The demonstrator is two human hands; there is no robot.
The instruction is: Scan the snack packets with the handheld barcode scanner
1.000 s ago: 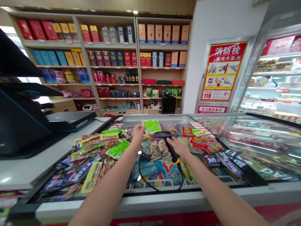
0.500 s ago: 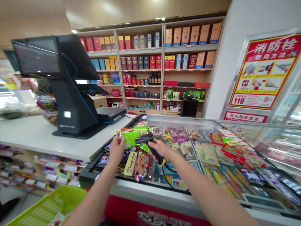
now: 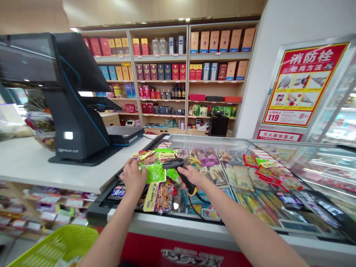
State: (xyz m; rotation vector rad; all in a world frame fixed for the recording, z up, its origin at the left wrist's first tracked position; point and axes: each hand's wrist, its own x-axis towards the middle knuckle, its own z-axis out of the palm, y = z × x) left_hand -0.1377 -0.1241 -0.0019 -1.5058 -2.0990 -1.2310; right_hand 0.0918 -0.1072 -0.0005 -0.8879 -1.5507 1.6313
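Note:
My right hand (image 3: 191, 175) is wrapped round the grip of a black barcode scanner (image 3: 174, 163), its head pointing left over the snack packets. A cable hangs down from the scanner's handle. My left hand (image 3: 134, 176) is over the left side of the packets, fingers spread forward and thumb beside a bright green packet (image 3: 155, 173). Whether the fingertips press on a packet is hard to see. Behind the green packet are red-and-yellow snack packets (image 3: 148, 157). Nearer to me lies a clear snack bag with a yellow label (image 3: 151, 196), full of brown sticks.
The packets lie on a glass-topped freezer (image 3: 222, 222). A point-of-sale terminal (image 3: 80, 122) and a flat scale (image 3: 125, 134) stand on the white counter (image 3: 25, 163) at left. A yellow-green basket (image 3: 58, 243) is at lower left. Red packets (image 3: 275, 174) lie to the right.
My left hand has gone from pinching the green packet's edge to spread fingers, and the packet sits lower. The view has turned slightly right. My right hand still holds the scanner.

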